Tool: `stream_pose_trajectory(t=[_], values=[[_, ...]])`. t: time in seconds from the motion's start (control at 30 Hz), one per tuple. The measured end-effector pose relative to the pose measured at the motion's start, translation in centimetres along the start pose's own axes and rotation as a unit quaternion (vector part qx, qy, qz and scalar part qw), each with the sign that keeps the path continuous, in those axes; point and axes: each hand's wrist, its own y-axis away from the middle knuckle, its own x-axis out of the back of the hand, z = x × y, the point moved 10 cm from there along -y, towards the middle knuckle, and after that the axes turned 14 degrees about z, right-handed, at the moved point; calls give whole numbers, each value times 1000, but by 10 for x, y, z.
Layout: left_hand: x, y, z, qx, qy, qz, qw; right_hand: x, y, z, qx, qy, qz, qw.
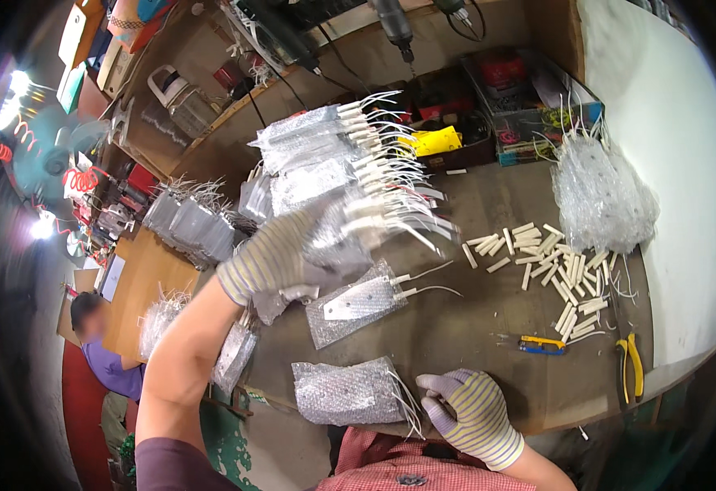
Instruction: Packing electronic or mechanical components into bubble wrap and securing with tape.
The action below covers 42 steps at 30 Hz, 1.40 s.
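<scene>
With my knit-gloved L hand (268,262) I'm gripping a blurry bubble-wrap pack (335,236) by the layered stack (313,180), fingers mostly hidden; a puffy oblong pack (343,394) w/ thin wht wires (408,399) is lying nr my half-curled, empty R hand (477,413).

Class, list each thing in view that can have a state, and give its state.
Left hand: gloved, reaching over packets, grip unclear
Right hand: gloved, fingers partly curled, apparently holding nothing
Stack: bubble-wrapped packets, piled, wires sticking out
Middle packet: wrapped, lying flat
Front packet: wrapped, lying down
White tubes: loose, scattered
Pliers: lying down, handles apart
Drill: hanging, bit downward
Lamps: lit
</scene>
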Motion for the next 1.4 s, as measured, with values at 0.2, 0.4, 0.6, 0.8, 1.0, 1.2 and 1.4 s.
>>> stream_pose_trajectory(t=[0.2,0.4,0.6,0.8,1.0,1.2,1.4], values=[[72,-61,-25,2,-43,114,993,-3,-5,-5,0,11,-15,1000],[55,-92,-42,-83,-252,77,961,-4,-3,-6,15,10,-18,1000],[35,-93,-65,23,-224,-25,974,-6,-2,-5,27,9,-22,999],[33,-88,-66,40,-249,-26,967,-6,-3,-6,23,32,-27,999],[44,-75,-43,-83,-278,141,947,-7,-4,-2,2,40,-41,998],[50,-74,-56,-87,-304,153,936,-7,-3,-5,1,40,-46,998],[50,-75,-52,-122,-365,161,909,-9,-2,-5,-6,33,-47,998]])
